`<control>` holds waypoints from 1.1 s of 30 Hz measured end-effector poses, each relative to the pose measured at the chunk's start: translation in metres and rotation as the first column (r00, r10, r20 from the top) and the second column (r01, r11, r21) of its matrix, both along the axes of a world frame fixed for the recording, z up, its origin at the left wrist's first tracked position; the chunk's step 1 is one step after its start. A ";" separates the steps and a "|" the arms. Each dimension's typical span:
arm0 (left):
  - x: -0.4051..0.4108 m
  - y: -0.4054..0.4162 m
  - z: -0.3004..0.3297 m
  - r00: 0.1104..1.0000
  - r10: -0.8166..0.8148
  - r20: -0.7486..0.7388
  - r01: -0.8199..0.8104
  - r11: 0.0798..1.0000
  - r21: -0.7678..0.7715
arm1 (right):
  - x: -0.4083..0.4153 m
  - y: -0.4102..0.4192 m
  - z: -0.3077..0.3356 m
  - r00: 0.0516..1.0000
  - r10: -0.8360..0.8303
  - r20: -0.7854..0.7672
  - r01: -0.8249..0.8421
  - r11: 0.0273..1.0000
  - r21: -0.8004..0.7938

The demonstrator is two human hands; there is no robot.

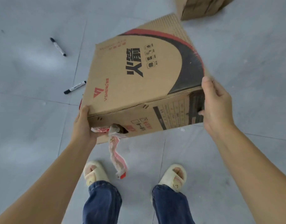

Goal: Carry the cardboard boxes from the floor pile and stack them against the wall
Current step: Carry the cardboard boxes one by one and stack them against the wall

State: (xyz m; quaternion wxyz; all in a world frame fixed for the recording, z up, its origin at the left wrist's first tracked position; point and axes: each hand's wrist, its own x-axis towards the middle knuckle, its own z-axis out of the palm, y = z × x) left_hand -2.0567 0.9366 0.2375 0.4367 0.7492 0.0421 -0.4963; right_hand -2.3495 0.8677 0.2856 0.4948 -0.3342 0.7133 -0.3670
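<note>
Cardboard box [143,81], printed, hangs tilted above the tiled floor [33,135]. My left hand [84,126] grips its near-left corner, my right hand [215,105] clasps the right edge. I'd level it and avoid the dangling tape strip [117,157] near my slippers.

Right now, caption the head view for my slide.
Both hands, left hand and right hand, hold a printed cardboard box above the floor.

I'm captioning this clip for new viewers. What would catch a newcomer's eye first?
The big printed cardboard box, held tilted above the floor by the left hand and right hand at its near corners. Then the torn pink tape strip dangling from it, and two black markers on the grey floor, left.
</note>
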 end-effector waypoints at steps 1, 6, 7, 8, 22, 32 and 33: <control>0.006 -0.001 0.018 1.000 0.006 -0.008 -0.006 1.000 -0.006 | 0.007 -0.003 0.022 1.000 0.006 -0.019 -0.007 1.000 -0.014; 0.044 0.005 0.104 0.996 0.071 -0.054 -0.073 0.997 -0.025 | 0.045 0.003 0.124 0.995 0.065 -0.075 -0.074 0.991 -0.114; 0.052 0.008 0.125 0.994 0.088 -0.064 -0.090 0.996 -0.026 | 0.052 0.006 0.146 0.995 0.071 -0.073 -0.079 0.990 -0.120; 0.060 0.011 0.148 0.992 0.101 -0.072 -0.103 0.994 -0.026 | 0.060 0.009 0.169 0.995 0.074 -0.069 -0.082 0.989 -0.124; 0.132 0.113 0.426 0.962 0.252 0.107 -0.231 0.956 -0.179 | 0.149 0.057 0.389 0.982 0.147 0.121 -0.129 0.980 -0.151; 0.134 0.209 0.472 0.810 0.545 0.215 -0.498 0.834 -0.237 | 0.211 0.061 0.423 0.859 0.483 0.171 -0.462 0.874 -0.150; 0.136 0.218 0.474 0.797 0.560 0.226 -0.512 0.825 -0.239 | 0.218 0.063 0.424 0.843 0.509 0.177 -0.488 0.860 -0.148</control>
